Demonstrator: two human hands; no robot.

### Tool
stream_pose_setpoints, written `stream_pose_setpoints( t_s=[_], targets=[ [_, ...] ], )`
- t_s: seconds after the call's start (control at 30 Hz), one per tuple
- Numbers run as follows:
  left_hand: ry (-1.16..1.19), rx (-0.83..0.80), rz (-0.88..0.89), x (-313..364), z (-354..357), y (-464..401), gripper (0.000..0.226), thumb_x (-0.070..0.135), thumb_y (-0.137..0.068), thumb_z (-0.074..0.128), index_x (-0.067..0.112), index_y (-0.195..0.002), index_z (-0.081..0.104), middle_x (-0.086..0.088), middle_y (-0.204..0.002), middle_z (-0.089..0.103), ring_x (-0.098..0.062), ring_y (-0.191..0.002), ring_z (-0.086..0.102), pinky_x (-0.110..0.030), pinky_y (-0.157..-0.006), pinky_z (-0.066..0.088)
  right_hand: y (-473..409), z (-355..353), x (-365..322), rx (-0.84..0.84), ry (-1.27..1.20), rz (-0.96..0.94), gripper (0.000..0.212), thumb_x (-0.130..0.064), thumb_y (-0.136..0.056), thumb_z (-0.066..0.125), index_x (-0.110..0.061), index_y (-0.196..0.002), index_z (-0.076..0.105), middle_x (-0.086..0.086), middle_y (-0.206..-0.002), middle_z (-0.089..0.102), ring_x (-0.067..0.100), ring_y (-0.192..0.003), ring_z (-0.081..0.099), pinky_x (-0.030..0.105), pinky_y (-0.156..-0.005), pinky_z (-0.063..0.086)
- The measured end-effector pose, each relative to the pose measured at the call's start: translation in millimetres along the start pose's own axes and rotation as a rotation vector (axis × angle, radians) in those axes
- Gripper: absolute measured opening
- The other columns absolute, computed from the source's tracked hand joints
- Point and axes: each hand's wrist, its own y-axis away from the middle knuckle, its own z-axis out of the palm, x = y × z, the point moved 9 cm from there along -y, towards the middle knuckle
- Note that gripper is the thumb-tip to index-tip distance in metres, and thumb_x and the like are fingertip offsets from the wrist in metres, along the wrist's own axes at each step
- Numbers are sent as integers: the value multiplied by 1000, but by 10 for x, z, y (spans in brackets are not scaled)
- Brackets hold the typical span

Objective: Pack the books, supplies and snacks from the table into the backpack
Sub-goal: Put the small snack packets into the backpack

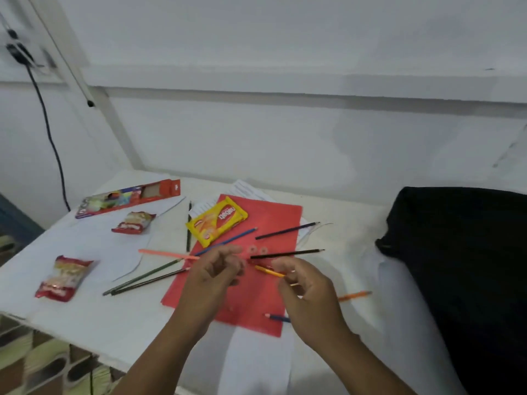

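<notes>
Both hands sit over the near half of the red folder [256, 252], which lies flat on the white table [119, 323]. Right hand [306, 292]: fingers curled, pinching the near end of a yellow-orange pencil [268, 271] whose tip points away toward the left hand. Left hand [212, 276]: fingers loosely curled just beside that pencil tip; motion blur there, so I cannot tell whether it holds anything. Just beyond the right hand's grip, a black pencil [286, 254] lies across the folder; farther beyond, a dark blue pencil [286, 230] and a blue pencil [228, 240]. Beyond the left hand, a yellow wafer packet [218, 220] rests on the folder's far corner, over white papers [245, 189]. Left of the left hand: a pink pencil [168, 254] and two dark green pencils [142, 279] on the table. Near side of the right hand, a short blue pencil [278, 317] shows partly under the wrist; right of it, an orange pencil [355, 295] on bare table. Well left of both hands: two red snack packets [64, 277] [134, 222] and an open pencil box [128, 198]. Black backpack [462, 266] sits well right of the grip, at the table's right edge.
</notes>
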Motion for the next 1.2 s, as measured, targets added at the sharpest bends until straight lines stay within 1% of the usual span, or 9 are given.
stream_pose_setpoints(
  t_s=[0.23,0.33,0.5,0.6,0.83,0.93,1.0,1.1,1.2],
  targets=[
    [-361,244,111,-195,-1658,-382,27,6,-91,67,30,-101,70,13,-101,72,-7,-101,65,-29,-90,50,-374,1360,-25,-129,19,63,34,-4,-89,63,-35,-103,70,-18,-99,69,1,-90,63,8,-71,47],
    [-638,357,202,-194,-2306,-632,24,20,-88,71,28,-110,69,8,-118,67,-16,-117,56,-41,-104,43,-468,1756,-62,-162,3,91,34,-4,-90,62,-35,-103,70,-16,-95,70,1,-89,63,10,-71,48],
    [-1139,397,-308,-688,-3315,-970,55,62,-85,59,43,-135,47,-2,-155,33,-31,-147,18,-60,-115,16,-694,2210,-103,-164,38,84,32,-5,-92,63,-34,-105,69,-16,-100,69,2,-92,64,11,-73,49],
    [-1053,381,-424,-936,-3534,-879,51,53,-90,59,38,-137,48,-4,-151,34,-34,-141,24,-59,-108,28,-865,2481,-148,-185,94,47,31,-5,-92,63,-32,-107,68,-12,-103,68,3,-87,63,9,-68,46],
    [-938,459,-163,-897,-3666,-784,32,38,-84,75,20,-109,69,-10,-119,57,-35,-116,49,-48,-92,42,-1396,3342,-302,-293,242,-69,30,-9,-93,62,-28,-115,65,-11,-119,58,4,-95,60,18,-78,55],
    [-781,531,-80,-685,-3779,-700,25,38,-85,75,20,-102,70,1,-93,67,-6,-98,60,-34,-86,47,-1645,3742,-252,-336,360,-51,42,-24,-96,62,-33,-136,53,-5,-136,43,8,-117,52,10,-91,45],
    [-623,568,-125,-607,-3834,-612,16,42,-88,70,27,-94,68,15,-76,65,9,-76,61,-21,-73,46,-1778,3947,-122,-352,413,12,49,-39,-97,57,-39,-144,43,1,-137,40,15,-121,49,17,-96,43],
    [-370,629,-180,-666,-3916,-526,14,47,-86,70,33,-88,70,15,-87,68,1,-78,63,-28,-70,57,-1826,4088,62,-379,566,70,51,-45,-98,53,-42,-147,39,7,-134,42,23,-122,48,32,-104,44],
    [-203,642,-198,-739,-3933,-501,16,48,-83,72,34,-91,70,11,-99,69,-14,-93,66,-32,-67,59,-1820,3973,65,-274,419,106,41,-21,-99,58,-34,-138,55,5,-128,48,20,-119,55,25,-101,46]
  ],
)
